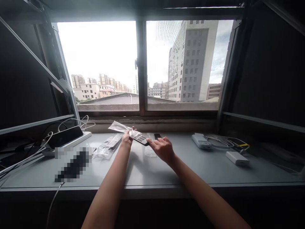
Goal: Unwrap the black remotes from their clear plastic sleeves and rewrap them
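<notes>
A dark remote control (pixel 140 138) with rows of buttons is held above the desk, tilted down to the right. My left hand (pixel 127 139) is closed around its far left part, where a clear plastic bag (pixel 119 126) covers that end and sticks out to the left. With finger and thumb, my right hand (pixel 163 149) grips the bare right end. Beyond my right hand lies a black object (pixel 157 136), partly hidden, that looks like another remote. Left of my left forearm, several dark items in clear bags (pixel 108 147) rest on the desk.
The grey desk (pixel 190 171) stands before a window. At its left are a dark device on a white base (pixel 73 140), cables and a pixelated object (pixel 73 163). On the right lie a pale power bank (pixel 201 141), a white box-shaped block (pixel 237 158) and a cable (pixel 221 142).
</notes>
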The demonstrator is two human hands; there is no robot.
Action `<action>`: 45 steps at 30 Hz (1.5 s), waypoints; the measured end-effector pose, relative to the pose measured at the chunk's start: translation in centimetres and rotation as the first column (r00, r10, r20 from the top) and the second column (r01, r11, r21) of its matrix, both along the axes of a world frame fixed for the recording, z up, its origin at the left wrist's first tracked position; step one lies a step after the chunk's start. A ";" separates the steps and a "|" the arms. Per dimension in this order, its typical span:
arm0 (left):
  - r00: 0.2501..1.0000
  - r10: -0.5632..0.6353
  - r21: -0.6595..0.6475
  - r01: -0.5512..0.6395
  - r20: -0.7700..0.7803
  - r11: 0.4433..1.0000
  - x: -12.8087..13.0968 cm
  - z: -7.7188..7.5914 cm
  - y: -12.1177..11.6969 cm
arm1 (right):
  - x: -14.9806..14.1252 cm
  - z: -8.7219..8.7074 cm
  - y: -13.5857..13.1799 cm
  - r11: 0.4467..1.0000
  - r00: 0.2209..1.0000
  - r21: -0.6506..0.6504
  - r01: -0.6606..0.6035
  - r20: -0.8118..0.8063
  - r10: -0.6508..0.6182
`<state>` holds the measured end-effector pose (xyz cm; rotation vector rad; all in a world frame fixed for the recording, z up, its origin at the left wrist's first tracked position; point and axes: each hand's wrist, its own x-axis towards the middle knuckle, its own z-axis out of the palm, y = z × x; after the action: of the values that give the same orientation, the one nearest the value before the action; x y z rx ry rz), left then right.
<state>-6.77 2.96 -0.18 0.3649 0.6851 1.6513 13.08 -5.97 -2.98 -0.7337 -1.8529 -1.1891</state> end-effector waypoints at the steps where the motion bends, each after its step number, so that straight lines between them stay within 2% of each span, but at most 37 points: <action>1: 0.999 0.029 -0.008 -0.029 0.014 1.000 -0.4 -0.1 0.2 | 0.2 0.0 -0.4 1.000 1.000 0.006 -0.017 -0.013 0.017; 6: 0.998 0.065 -0.062 -0.064 0.026 0.996 -1.8 -0.7 0.4 | 3.8 0.0 -2.9 1.000 0.993 -0.009 0.009 -0.118 -0.011; 9: 0.999 -0.021 -0.034 0.020 -0.028 0.999 -1.5 -0.9 0.2 | 7.4 -0.1 -3.5 0.993 0.981 -0.021 0.120 -0.153 -0.122; 12: 0.982 -0.127 0.028 0.132 -0.138 0.991 -0.7 -0.9 0.1 | 10.4 -0.3 -2.6 0.965 0.964 -0.092 0.245 -0.082 -0.252; 14: 0.964 -0.165 0.068 0.183 -0.211 0.981 -0.1 -0.8 -0.1 | 11.4 -0.5 -1.6 0.916 0.945 -0.235 0.324 0.031 -0.327; 16: 0.937 -0.213 0.084 0.244 -0.277 0.966 0.4 -0.7 -0.3 | 11.8 -0.6 -0.5 0.830 0.912 -0.378 0.409 0.156 -0.378; 19: 0.878 -0.312 0.057 0.355 -0.362 0.933 1.2 -0.6 -0.6 | 11.6 -0.7 0.6 0.706 0.872 -0.512 0.489 0.272 -0.407; 22: 0.827 -0.349 0.034 0.404 -0.441 0.914 1.9 -0.8 -0.6 | 11.3 -1.0 1.1 0.645 0.882 -0.602 0.471 0.305 -0.360; 27: 0.806 -0.274 0.072 0.362 -0.524 0.929 2.9 -1.5 0.2 | 10.7 -1.5 0.7 0.575 0.932 -0.733 0.363 0.283 -0.227; 29: 0.781 -0.289 0.088 0.400 -0.554 0.912 3.2 -1.5 0.2 | 10.4 -1.2 0.8 0.559 0.950 -0.770 0.306 0.206 -0.236; 32: 0.713 -0.314 0.134 0.496 -0.627 0.858 4.0 -1.0 -0.4 | 9.8 -0.1 1.8 0.553 0.928 -0.815 0.172 -0.055 -0.370; 34: 0.648 -0.288 0.168 0.548 -0.705 0.819 4.6 -0.4 -1.3 | 9.1 1.2 3.1 0.522 0.845 -0.851 -0.056 -0.319 -0.429; 35: 0.604 -0.270 0.173 0.572 -0.750 0.802 4.9 -0.1 -1.8 | 8.5 1.8 3.9 0.471 0.778 -0.846 -0.249 -0.465 -0.424; 37: 0.495 -0.254 0.146 0.634 -0.831 0.759 5.5 0.2 -2.7 | 7.2 3.1 5.4 0.269 0.610 -0.696 -0.666 -0.716 -0.341; 38: 0.441 -0.257 0.121 0.665 -0.860 0.737 5.6 0.4 -3.0 | 6.5 3.6 6.2 0.180 0.526 -0.592 -0.786 -0.793 -0.308; 39: 0.400 -0.263 0.099 0.690 -0.878 0.717 5.6 0.4 -3.2 | 5.8 4.0 6.9 0.152 0.450 -0.502 -0.852 -0.848 -0.280; 41: 0.356 -0.271 0.066 0.705 -0.894 0.707 5.3 0.4 -3.3 | 4.5 4.5 8.2 0.187 0.297 -0.339 -0.922 -0.929 -0.220; 45: 0.271 -0.275 -0.030 0.659 -0.923 0.751 4.0 0.4 -2.8 | 3.9 4.4 10.3 0.304 0.054 -0.130 -0.944 -0.968 -0.246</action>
<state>-2.81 0.16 0.23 1.6865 0.8962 0.8266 16.96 4.30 1.37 -0.8947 -1.0724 0.9355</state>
